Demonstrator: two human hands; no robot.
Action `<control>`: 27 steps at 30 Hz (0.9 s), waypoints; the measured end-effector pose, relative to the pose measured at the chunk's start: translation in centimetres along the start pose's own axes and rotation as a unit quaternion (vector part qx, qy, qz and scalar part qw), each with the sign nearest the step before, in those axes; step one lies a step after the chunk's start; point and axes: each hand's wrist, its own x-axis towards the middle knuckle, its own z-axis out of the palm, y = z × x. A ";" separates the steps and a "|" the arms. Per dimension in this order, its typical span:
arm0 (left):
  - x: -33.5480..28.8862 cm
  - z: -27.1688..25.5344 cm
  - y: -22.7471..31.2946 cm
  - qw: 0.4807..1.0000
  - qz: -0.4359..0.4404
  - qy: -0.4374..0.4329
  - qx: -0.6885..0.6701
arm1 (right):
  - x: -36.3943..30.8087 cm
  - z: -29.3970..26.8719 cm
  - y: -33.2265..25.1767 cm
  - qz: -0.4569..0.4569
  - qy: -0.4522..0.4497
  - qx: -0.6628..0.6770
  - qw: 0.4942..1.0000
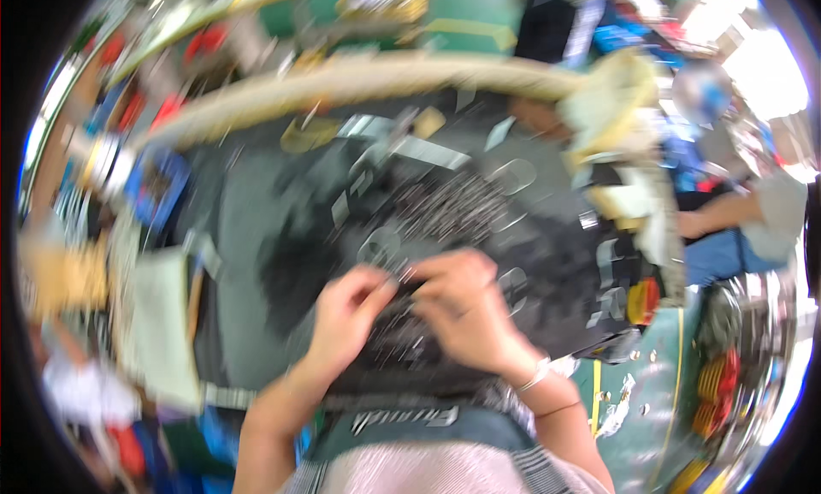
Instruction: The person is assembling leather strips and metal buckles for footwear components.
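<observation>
Over a dark work mat [248,263], my left hand [346,319] and my right hand [462,310] are close together, fingertips nearly meeting. Both hands are closed in a pinch; what sits between the fingers is small and smeared by motion. Just beyond them lies a pile of small dark, shiny pieces [453,205], too blurred to name. More small glinting bits [402,344] are scattered on the mat below my hands. A clear round item [380,244] shows right above my left fingertips.
A blue tray [158,186] stands at the left edge, above a pale board [161,323]. Yellow tape [310,135] lies at the back. A pale yellow bag [611,100] is at the back right. Another person's arm [723,216] shows at the right.
</observation>
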 end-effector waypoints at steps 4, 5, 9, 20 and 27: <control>-1.1 -0.2 0.5 0.999 0.015 0.019 0.022 | -0.1 1.1 -0.6 -0.049 0.045 -0.005 0.998; -1.7 -0.5 0.5 1.000 0.016 0.010 -0.007 | 0.0 1.5 -0.7 -0.046 0.047 0.015 0.998; -1.0 0.3 0.9 0.998 0.034 -0.021 -0.041 | -0.3 0.5 -0.4 -0.030 0.050 0.048 0.997; -0.5 -1.0 0.1 0.984 0.112 -0.134 0.019 | -0.7 0.4 0.4 -0.056 -0.011 0.125 0.990; -1.9 -0.4 3.0 0.967 0.207 -0.062 0.132 | -1.9 1.6 -0.3 -0.018 0.114 0.216 0.969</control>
